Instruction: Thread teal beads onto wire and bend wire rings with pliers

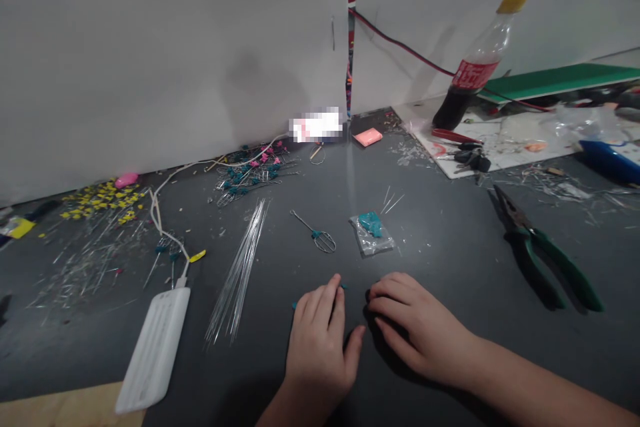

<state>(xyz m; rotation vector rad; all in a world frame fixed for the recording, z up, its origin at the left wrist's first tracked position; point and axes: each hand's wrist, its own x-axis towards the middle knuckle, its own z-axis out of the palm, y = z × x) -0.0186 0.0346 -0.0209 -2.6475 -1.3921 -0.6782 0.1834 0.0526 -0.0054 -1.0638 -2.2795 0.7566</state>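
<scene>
My left hand (318,333) lies palm down on the grey table, fingers stretched out and together, thumb apart. Bits of teal clay (344,287) peek out from under its fingers on both sides; the rest is hidden. Beside it, my right hand (413,320) rests on its side with fingers loosely bent and thumb apart. A small dark spot by its fingertips cannot be made out. Just beyond the hands are a twisted wire loop piece with a teal bit (316,235) and a clear bag of teal clay (371,225).
Left lie a bundle of straight wires (240,267), a white power bank (155,347) with cable, and yellow-tipped wires (105,199). Green-handled pliers (543,253) lie right. Behind stand a cola bottle (475,73), a pink packet (369,137) and a white panel (175,47).
</scene>
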